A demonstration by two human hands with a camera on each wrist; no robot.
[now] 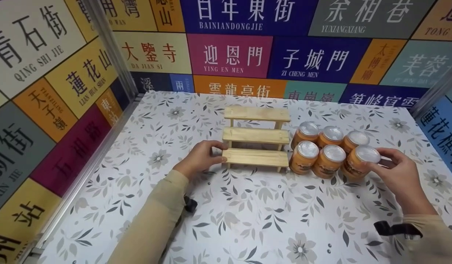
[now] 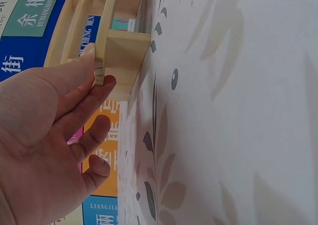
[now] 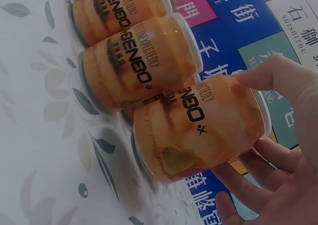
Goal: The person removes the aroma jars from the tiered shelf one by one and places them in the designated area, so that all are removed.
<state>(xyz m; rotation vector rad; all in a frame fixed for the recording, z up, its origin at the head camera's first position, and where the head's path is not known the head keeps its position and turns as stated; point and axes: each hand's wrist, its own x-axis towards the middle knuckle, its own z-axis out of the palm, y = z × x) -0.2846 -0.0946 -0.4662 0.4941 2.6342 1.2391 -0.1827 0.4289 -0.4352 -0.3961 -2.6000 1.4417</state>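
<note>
A three-tier wooden step rack point(image 1: 256, 135) of pale slats stands on the table. At the left end of its lowest step, my left hand point(image 1: 204, 157) pinches the board; the left wrist view shows the thumb and fingers at the board's end point(image 2: 100, 61). To the right of the rack, several orange cans point(image 1: 302, 158) with silver lids stand upright in two close rows. My right hand point(image 1: 400, 174) holds the front right can point(image 1: 357, 163) near its lid, with the thumb and fingers on opposite sides. That can point(image 3: 198, 130) looks slightly tilted against its neighbour point(image 3: 141, 61).
A white tabletop point(image 1: 226, 220) with a grey leaf and flower print lies under everything. Panels with coloured street-name signs point(image 1: 231, 55) rise at the back and both sides. A metal post point(image 1: 114, 47) stands at the back left corner.
</note>
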